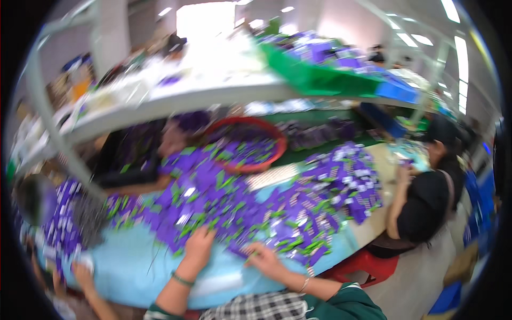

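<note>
A broad heap of small purple pieces mixed with bright green ones covers the table in front of me; blur hides what kind they are. At its near edge is my left hand, its fingers against the pieces, too smeared to read. My right hand is to the right, just above the near edge of the heap. Its fingers are bent and drawn together, and whatever they hold is too small to make out. Under both wrists lies the pale blue table cover.
Behind the heap stands a round red basket of similar pieces, with a black crate to its left. A white shelf spans above. A co-worker in black sits at right; another person's hand is at lower left.
</note>
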A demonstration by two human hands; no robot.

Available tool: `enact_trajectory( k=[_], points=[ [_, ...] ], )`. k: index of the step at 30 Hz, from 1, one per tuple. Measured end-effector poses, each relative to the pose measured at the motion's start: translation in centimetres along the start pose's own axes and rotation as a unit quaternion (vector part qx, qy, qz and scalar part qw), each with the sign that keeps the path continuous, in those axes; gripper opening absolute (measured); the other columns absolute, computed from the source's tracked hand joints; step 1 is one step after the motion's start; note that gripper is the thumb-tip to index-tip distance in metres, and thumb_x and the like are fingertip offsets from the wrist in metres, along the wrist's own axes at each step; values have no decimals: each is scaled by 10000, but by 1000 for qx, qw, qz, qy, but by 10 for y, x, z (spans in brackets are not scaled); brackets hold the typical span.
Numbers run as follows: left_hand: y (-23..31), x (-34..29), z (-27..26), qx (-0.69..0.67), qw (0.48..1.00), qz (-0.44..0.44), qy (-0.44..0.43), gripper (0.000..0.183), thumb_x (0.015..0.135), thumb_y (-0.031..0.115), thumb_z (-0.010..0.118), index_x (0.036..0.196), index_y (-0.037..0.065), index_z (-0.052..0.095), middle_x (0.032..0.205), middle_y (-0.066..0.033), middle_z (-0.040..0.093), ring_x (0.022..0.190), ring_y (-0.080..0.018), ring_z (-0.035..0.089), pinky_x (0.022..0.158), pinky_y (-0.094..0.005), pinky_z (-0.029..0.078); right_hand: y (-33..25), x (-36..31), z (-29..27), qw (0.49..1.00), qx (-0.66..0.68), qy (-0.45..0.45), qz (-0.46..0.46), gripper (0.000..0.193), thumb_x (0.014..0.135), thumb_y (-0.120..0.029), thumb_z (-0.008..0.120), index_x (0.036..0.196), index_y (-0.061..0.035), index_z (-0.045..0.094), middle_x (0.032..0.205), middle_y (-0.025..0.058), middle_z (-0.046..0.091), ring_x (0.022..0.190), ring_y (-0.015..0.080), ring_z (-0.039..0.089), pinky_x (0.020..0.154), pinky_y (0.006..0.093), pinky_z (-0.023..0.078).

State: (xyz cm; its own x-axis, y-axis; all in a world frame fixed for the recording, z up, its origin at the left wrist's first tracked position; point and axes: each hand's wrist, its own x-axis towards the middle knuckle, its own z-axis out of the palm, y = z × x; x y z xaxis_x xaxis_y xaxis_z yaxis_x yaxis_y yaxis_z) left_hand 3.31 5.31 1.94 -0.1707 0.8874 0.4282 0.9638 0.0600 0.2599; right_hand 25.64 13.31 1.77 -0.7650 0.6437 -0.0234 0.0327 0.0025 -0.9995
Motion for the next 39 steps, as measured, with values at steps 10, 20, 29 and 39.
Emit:
enact_trajectory(
  k=[10,20,29,39],
  points=[
    [9,10,-10,-137,986,-29,91,136,720,-1,625,851,26,605,782,-97,581,726,-271,588,639,-353,478,-12,5,-8,977,99,-169,-84,245,895,-21,551,1140,-9,562,1157,76,426,957,135,544,786,270,523],
    [81,-38,-69,-729,630,-221,-149,252,884,173,615,1062,-5,597,785,-43,609,650,-121,583,559,-238,466,-15,18,8,940,213,-266,-35,201,891,-106,608,1078,-32,610,1023,35,549,816,96,581,670,229,504],
    [102,-49,-62,-629,739,-237,32,174,857,-42,574,1021,14,581,907,-37,602,798,-117,578,720,-262,490,34,11,26,823,522,-149,167,232,892,-100,617,1120,-64,588,936,-7,606,809,90,582,721,253,516],
    [92,-44,-65,-661,695,-273,73,115,833,-18,608,947,-7,607,861,-53,628,783,-127,596,750,-258,498,-38,-20,1,955,-127,20,-268,390,842,-45,639,1222,-120,604,787,13,518,710,136,504,621,292,420]
  ],
)
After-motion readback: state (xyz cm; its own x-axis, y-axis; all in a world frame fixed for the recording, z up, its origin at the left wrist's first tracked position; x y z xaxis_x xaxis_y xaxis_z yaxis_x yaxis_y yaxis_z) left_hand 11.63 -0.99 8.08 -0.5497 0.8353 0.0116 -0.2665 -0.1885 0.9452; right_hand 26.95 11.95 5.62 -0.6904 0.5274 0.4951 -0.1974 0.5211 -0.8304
